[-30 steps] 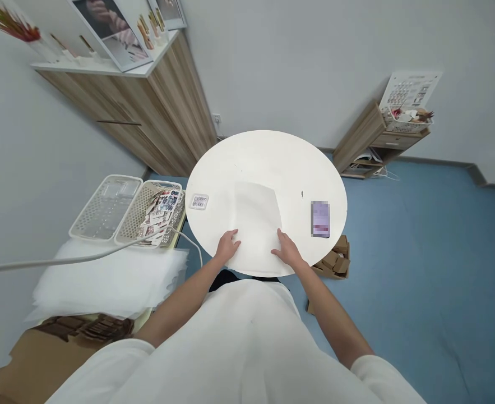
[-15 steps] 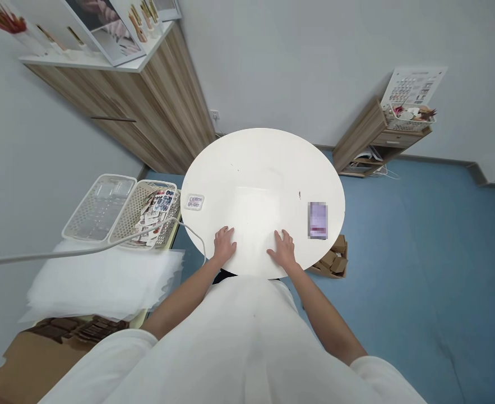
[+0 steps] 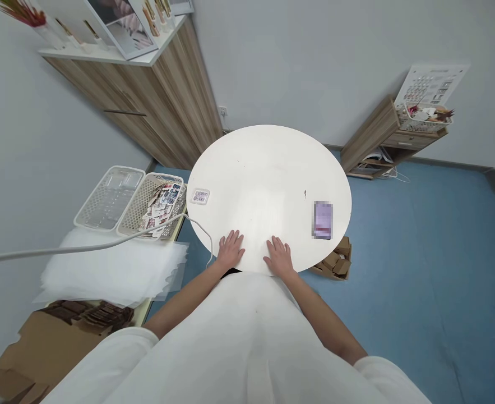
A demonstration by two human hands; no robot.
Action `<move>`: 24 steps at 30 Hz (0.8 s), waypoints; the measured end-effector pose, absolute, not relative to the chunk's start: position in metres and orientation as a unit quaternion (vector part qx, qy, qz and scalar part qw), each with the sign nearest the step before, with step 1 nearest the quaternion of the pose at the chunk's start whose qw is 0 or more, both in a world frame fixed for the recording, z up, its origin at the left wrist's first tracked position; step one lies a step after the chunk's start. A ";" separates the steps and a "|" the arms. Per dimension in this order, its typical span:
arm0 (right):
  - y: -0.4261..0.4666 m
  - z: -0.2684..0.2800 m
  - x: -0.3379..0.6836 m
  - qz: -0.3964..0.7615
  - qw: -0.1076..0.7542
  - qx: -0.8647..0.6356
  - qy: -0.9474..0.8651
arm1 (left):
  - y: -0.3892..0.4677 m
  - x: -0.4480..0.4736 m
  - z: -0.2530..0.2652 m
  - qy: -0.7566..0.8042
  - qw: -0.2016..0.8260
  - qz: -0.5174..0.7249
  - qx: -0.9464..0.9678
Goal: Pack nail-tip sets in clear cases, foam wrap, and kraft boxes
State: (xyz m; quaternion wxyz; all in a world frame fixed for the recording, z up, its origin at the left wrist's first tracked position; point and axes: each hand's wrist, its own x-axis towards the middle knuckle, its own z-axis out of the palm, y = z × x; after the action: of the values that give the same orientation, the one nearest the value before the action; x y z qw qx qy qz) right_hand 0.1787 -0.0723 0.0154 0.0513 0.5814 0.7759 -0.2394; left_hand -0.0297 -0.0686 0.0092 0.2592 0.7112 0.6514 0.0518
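My left hand lies on the near edge of a round white table, palm down with its fingers spread. Beside it, to the right, my right hand rests on the same edge, also flat and holding nothing. A small clear case with little patterned pieces in it is at the table's left side. On the right side lies a purple rectangular thing, blurred by pixels. A tiny dark thing, too small to name, is just up and left of it.
Two white plastic baskets stand left of the table; the nearer basket holds printed packets. A white cable crosses over translucent sheets. Behind are a wooden cabinet and a small shelf unit. A cardboard box sits below right.
Both hands have flattened, their fingers straightening on the table, and lie slightly closer together. The whole view has shifted a little, with the table now further right.
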 end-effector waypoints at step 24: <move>-0.062 0.012 0.174 -0.191 0.010 0.626 0.756 | -0.048 -0.051 0.009 0.635 0.235 0.022 0.736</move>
State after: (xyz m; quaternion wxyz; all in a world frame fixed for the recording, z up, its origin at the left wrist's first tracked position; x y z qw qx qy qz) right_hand 0.1738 -0.0622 0.0115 0.0099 0.6260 0.7561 -0.1908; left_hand -0.0512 -0.0485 0.0094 0.2348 0.7361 0.6345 0.0218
